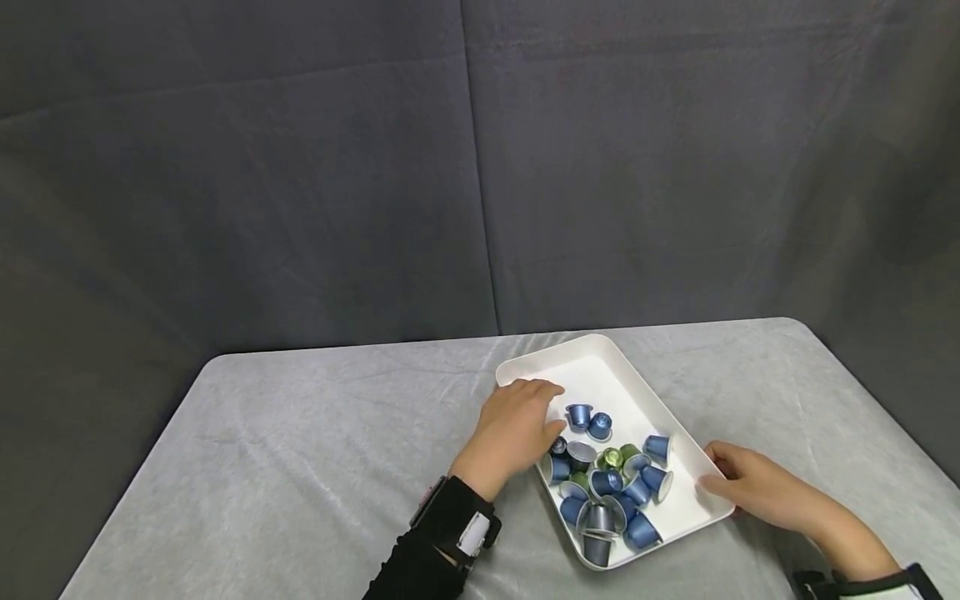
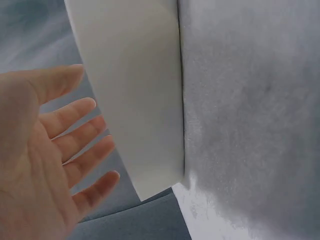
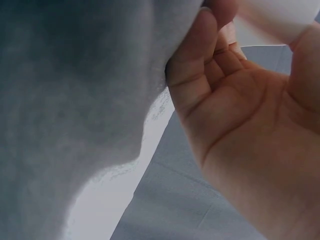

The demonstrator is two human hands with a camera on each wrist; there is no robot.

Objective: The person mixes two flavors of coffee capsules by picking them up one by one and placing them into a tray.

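A white rectangular tray (image 1: 600,375) lies at an angle on the table, its far end bare. Many coffee capsules are heaped toward its near end: mostly blue capsules (image 1: 641,531), a few green capsules (image 1: 612,457) and a grey capsule (image 1: 599,518). My left hand (image 1: 517,425) hovers over the tray's left edge, fingers spread and thumb apart. In the left wrist view that hand (image 2: 50,150) is empty beside the tray's outer wall (image 2: 135,100). My right hand (image 1: 765,492) grips the tray's right edge near the close corner, thumb over the rim, fingers curled outside it.
A light grey cloth covers the table (image 1: 300,450), which has rounded far corners. Behind it hangs a dark grey curtain (image 1: 337,192). Black bands sit at both wrists, such as the left wrist band (image 1: 453,517).
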